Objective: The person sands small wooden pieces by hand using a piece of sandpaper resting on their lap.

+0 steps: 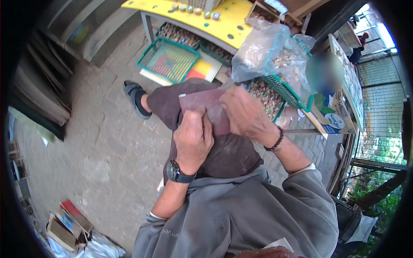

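Note:
A reddish-brown sheet that looks like sandpaper point(195, 101) lies over my raised thigh, with a pale worn patch near its middle. My left hand point(193, 135), above a black wristwatch point(174, 171), is closed at the sheet's near edge with the thumb pressed against it. From the right, my right hand point(247, 112) reaches over the sheet with curled fingers close to the worn patch. Whatever those fingers may hold is hidden. A dark beaded bracelet point(276, 142) circles the right wrist.
Ahead stands a yellow table point(172, 7) with several small round painted pieces point(198, 11). A green basket point(170, 60) sits below it. Clear plastic bags point(258, 51) and crates of small pieces point(263, 95) are at right. Cardboard boxes point(69, 223) lie on the paved floor point(99, 142).

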